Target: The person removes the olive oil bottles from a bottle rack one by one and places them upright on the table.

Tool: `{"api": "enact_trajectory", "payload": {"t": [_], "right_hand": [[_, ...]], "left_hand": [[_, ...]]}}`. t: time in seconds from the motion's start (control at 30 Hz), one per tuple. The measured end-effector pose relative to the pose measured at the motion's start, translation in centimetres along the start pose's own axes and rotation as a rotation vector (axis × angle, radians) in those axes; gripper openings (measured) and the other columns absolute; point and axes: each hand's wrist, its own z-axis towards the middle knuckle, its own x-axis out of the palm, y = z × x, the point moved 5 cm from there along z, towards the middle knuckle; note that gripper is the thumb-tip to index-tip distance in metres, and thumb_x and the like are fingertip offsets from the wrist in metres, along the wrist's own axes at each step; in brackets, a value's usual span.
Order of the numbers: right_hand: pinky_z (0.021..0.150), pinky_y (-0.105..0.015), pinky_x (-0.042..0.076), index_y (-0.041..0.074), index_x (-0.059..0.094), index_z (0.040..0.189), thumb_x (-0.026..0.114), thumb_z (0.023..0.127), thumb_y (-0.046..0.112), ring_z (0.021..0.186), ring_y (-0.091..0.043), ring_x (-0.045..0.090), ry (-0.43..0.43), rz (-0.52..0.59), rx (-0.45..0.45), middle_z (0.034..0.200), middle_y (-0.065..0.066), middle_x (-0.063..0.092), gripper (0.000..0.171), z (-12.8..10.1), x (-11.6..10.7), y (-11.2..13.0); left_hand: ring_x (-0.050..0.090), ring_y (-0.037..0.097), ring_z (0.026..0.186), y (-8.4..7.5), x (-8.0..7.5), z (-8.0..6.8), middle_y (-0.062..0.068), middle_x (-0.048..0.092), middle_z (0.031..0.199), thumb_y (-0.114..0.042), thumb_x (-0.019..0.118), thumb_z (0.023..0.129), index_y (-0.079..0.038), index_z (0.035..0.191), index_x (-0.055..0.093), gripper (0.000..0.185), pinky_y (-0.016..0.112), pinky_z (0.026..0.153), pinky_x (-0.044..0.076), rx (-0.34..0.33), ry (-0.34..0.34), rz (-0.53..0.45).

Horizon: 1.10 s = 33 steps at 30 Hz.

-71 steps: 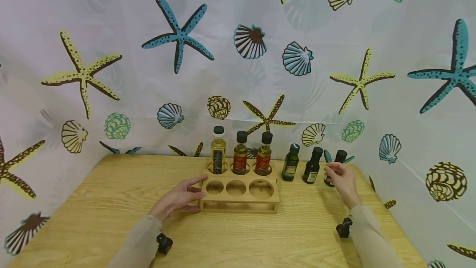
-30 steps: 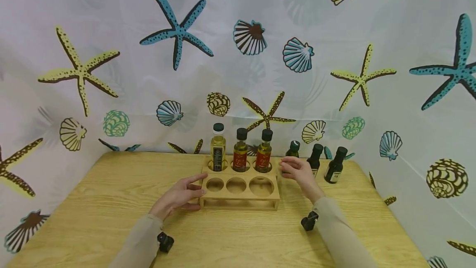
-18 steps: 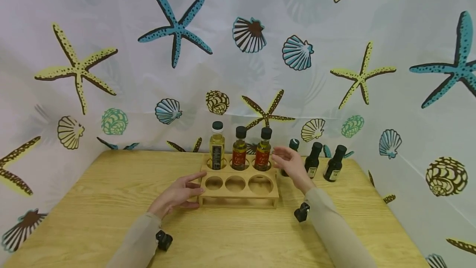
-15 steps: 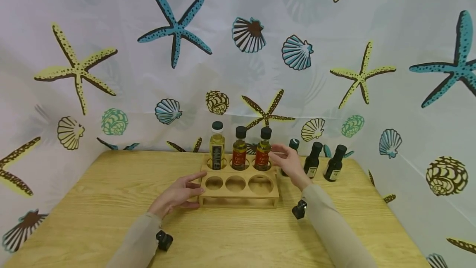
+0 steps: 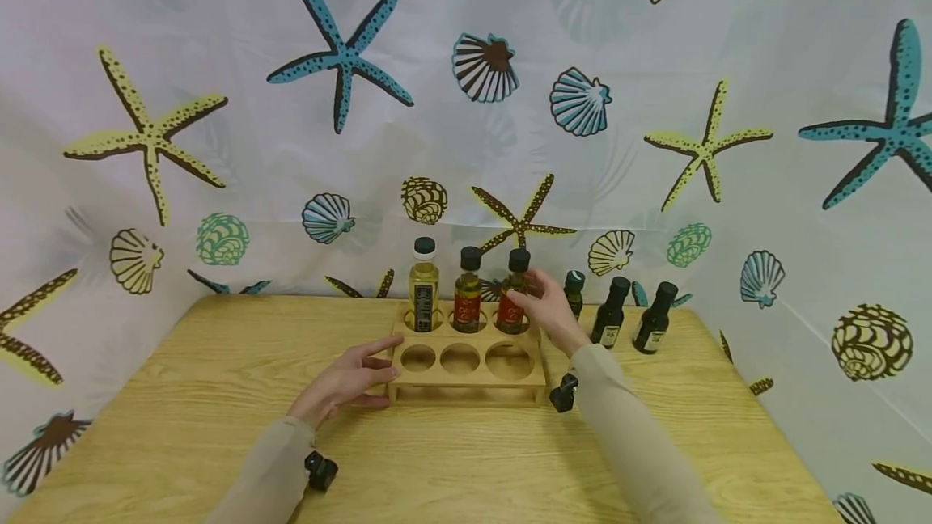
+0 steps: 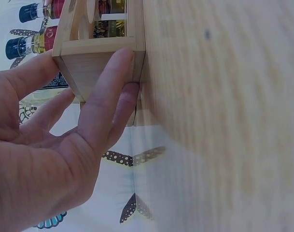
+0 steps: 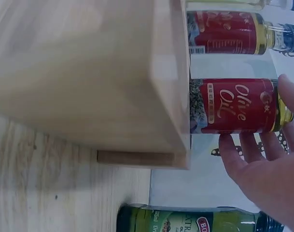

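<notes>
A two-tier wooden bottle rack (image 5: pixel 466 379) stands on the table, three bottles upright in its back row. My right hand (image 5: pixel 551 312) is at the rightmost, a red-labelled olive oil bottle (image 6: pixel 49 38) (image 7: pixel 233 106), thumb across its near side and fingers around the other side near the shoulder. Its base still sits in the rack hole. My left hand (image 5: pixel 353 377) rests with extended fingers against the rack's left end; the left wrist view shows fingertips (image 6: pixel 121 58) touching the end panel. The other back-row bottles are a second red-labelled bottle (image 5: pixel 468 303) and a pale yellow oil bottle (image 5: pixel 424 295).
Right of the rack stand a green oil bottle (image 5: pixel 574 297), partly behind my right hand, and two dark bottles (image 5: pixel 608 318) with black caps. The rack's front row has three round holes. A patterned curtain (image 5: pixel 466 103) hangs behind the wooden table (image 5: pixel 466 459).
My right hand has moved left from the dark bottles, past the green bottle, to the rightmost red-labelled bottle and closed around it. My left hand has stayed at the rack's end.
</notes>
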Motion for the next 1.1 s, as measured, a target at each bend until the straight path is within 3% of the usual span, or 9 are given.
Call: {"api": "enact_trajectory", "payload": {"t": [0.4, 1.1], "right_hand": [[0.104, -0.05, 0.046, 0.013, 0.05, 0.142, 0.068, 0.094, 0.027, 0.133, -0.033, 0.047, -0.04, 0.015, -0.017, 0.143, -0.011, 0.049, 0.054, 0.07, 0.15, -0.3], [0.108, -0.05, 0.043, 0.01, 0.051, 0.143, 0.067, 0.094, 0.023, 0.134, -0.035, 0.047, -0.068, -0.002, -0.08, 0.144, -0.014, 0.051, 0.053, -0.19, 0.28, -0.2]], "left_hand": [[0.044, 0.043, 0.132, -0.19, -0.01, -0.02, 0.031, 0.033, 0.148, -0.015, 0.06, 0.098, -0.022, 0.155, 0.033, 0.063, 0.046, 0.086, 0.058, 0.005, -0.005, -0.002], [0.045, 0.042, 0.131, -0.17, -0.01, -0.05, 0.031, 0.034, 0.147, -0.014, 0.062, 0.097, -0.022, 0.154, 0.035, 0.064, 0.044, 0.083, 0.059, -0.003, -0.012, -0.014]]}}
